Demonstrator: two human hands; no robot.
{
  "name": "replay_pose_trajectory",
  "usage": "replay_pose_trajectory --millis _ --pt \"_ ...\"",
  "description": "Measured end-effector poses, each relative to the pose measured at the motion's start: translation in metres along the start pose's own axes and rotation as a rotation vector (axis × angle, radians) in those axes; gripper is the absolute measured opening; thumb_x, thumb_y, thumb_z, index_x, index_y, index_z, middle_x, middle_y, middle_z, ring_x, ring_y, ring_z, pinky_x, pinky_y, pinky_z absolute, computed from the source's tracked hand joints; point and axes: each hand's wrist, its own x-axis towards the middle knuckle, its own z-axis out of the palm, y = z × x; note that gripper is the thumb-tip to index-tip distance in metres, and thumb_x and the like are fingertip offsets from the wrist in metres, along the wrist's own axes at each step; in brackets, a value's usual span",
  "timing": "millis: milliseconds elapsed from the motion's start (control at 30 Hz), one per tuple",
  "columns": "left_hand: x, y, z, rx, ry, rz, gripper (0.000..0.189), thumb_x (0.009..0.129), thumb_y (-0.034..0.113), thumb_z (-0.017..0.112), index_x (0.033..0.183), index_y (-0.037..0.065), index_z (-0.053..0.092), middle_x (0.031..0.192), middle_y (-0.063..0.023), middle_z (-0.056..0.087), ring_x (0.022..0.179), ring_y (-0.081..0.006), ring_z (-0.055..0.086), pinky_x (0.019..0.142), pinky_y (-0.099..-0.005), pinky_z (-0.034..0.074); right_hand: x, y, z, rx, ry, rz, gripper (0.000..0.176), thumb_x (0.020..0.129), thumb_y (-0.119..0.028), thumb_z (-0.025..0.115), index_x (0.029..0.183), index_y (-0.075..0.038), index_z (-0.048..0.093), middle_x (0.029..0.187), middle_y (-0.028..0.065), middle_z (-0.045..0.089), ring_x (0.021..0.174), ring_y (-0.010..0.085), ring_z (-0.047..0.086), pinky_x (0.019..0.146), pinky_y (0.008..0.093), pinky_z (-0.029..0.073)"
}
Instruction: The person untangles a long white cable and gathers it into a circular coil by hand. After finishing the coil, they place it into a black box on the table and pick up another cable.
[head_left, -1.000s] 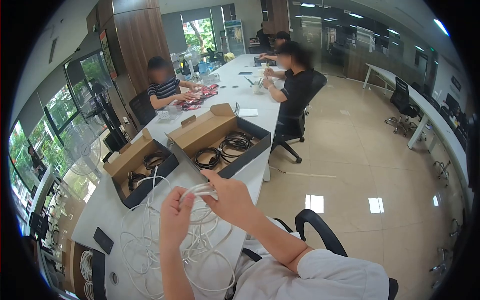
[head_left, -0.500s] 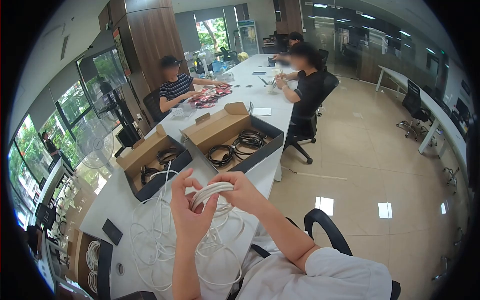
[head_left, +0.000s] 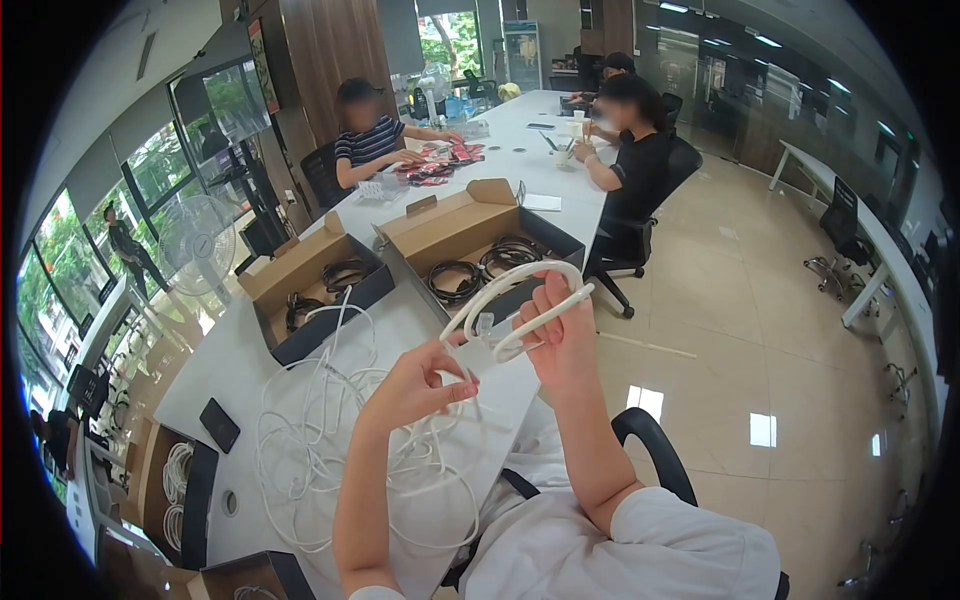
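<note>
A coiled white cable [head_left: 512, 276] is held up above the table's near edge, its loops wrapped by the curled fingers of my right hand [head_left: 562, 335]. Just to the left, my left hand [head_left: 415, 388] has thumb and fingers closed on a strand of the same cable. A small clear plug [head_left: 486, 323] shows between the two hands, beside the loops. Below and to the left, a loose tangle of white cable [head_left: 318, 425] spreads over the white table.
Two open cardboard boxes [head_left: 372, 296] [head_left: 570, 262] with coiled black cables stand ahead. A dark phone [head_left: 219, 425] lies left. Another box [head_left: 205, 500] holds white coils. Co-workers [head_left: 368, 140] [head_left: 640, 150] sit along the table [head_left: 510, 125]; a fan [head_left: 197, 245] stands left.
My right hand has moved right and turned upward with the coil, whose loops now hang wider. My left hand has come off the coil's side and lowered slightly. The view has shifted a little.
</note>
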Motion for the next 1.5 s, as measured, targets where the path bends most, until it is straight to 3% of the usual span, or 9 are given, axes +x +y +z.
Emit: replay_pose_trajectory --millis 233,433,533,667,700,833,933,1267,1500 --pt "0.002 -0.006 0.01 0.394 0.034 0.335 0.072 0.069 0.029 0.084 0.13 0.006 0.053 0.101 -0.0079 0.066 0.074 -0.0148 0.061 0.066 -0.0298 0.05 0.002 0.004 0.003 -0.007 0.071 0.107 0.02 0.099 -0.024 0.05 0.081 -0.014 0.051 0.048 -0.0087 0.027 0.042 0.0027 0.021 0.043 0.0216 0.02" --pt "0.001 0.004 0.011 0.142 0.488 0.643 0.117 0.057 0.031 0.091 0.148 0.006 0.022 0.124 -0.0123 0.056 0.111 -0.0225 0.055 0.096 -0.0363 0.043 0.001 0.014 0.004 -0.185 0.004 0.154 0.016 0.098 -0.021 0.052 0.097 -0.006 0.058 0.05 -0.0085 0.029 0.042 0.0016 0.025 0.042 0.0223 0.019" --pt "-0.006 0.013 0.01 0.21 0.346 0.634 0.132 0.055 0.021 0.092 0.151 0.011 0.003 0.122 -0.0113 0.059 0.109 -0.0254 0.057 0.099 -0.0364 0.042 0.0 0.017 0.008 -0.127 0.034 0.156 0.017 0.096 -0.018 0.055 0.097 -0.002 0.061 0.048 -0.0067 0.031 0.041 0.0027 0.026 0.041 0.0224 0.02" --pt "-0.01 0.017 0.021 0.015 0.153 0.323 0.064 0.066 0.012 0.084 0.123 0.002 0.056 0.1 -0.0076 0.066 0.089 -0.0207 0.062 0.088 -0.0322 0.045 -0.001 0.022 0.003 -0.176 0.021 0.106 0.016 0.095 -0.016 0.055 0.1 -0.002 0.06 0.05 -0.0067 0.033 0.042 0.0018 0.027 0.04 0.0218 0.02" --pt "-0.01 0.015 0.023 -0.011 0.112 0.308 0.041 0.075 0.008 0.074 0.114 0.002 0.064 0.115 -0.0095 0.06 0.106 -0.0177 0.056 0.093 -0.0329 0.042 -0.001 0.022 0.003 -0.192 0.034 0.09 0.016 0.095 -0.016 0.054 0.1 -0.001 0.059 0.051 -0.007 0.032 0.043 0.0013 0.027 0.041 0.0213 0.02" --pt "0.001 0.009 0.029 0.128 0.293 0.741 0.007 0.086 0.006 0.06 0.09 0.002 0.062 0.111 -0.0104 0.057 0.106 -0.0209 0.054 0.089 -0.0353 0.043 -0.004 0.024 0.004 -0.065 0.046 0.22 0.017 0.096 -0.019 0.053 0.1 -0.004 0.06 0.05 -0.0067 0.033 0.044 0.0024 0.029 0.042 0.021 0.022" --pt "-0.002 0.011 0.036 -0.594 0.123 0.557 0.009 0.09 0.008 0.054 0.091 0.001 0.059 0.106 -0.0105 0.059 0.106 -0.0215 0.054 0.091 -0.0358 0.042 -0.009 0.033 0.005 0.047 0.027 0.362 0.018 0.096 -0.021 0.052 0.1 -0.006 0.06 0.051 -0.0062 0.034 0.045 0.0037 0.032 0.045 0.0204 0.027" --pt "-0.011 0.016 0.025 -0.967 0.201 0.507 0.016 0.094 0.019 0.054 0.102 0.006 0.052 0.058 0.0065 0.028 0.053 -0.0071 0.03 0.072 -0.0272 0.04 -0.009 0.042 0.011 -0.094 -0.099 0.466 0.015 0.096 -0.017 0.052 0.101 -0.004 0.058 0.059 -0.0032 0.045 0.059 0.0089 0.049 0.064 0.025 0.046" --pt "-0.021 0.03 0.019 -0.743 0.324 0.348 0.015 0.091 0.015 0.054 0.1 0.003 0.054 0.06 0.007 0.032 0.053 -0.0062 0.03 0.068 -0.0265 0.039 -0.005 0.036 0.024 -0.904 -0.114 -0.214 0.053 0.081 -0.001 0.066 0.129 -0.004 0.043 0.106 0.009 0.051 0.092 0.017 0.055 0.075 0.0275 0.049"
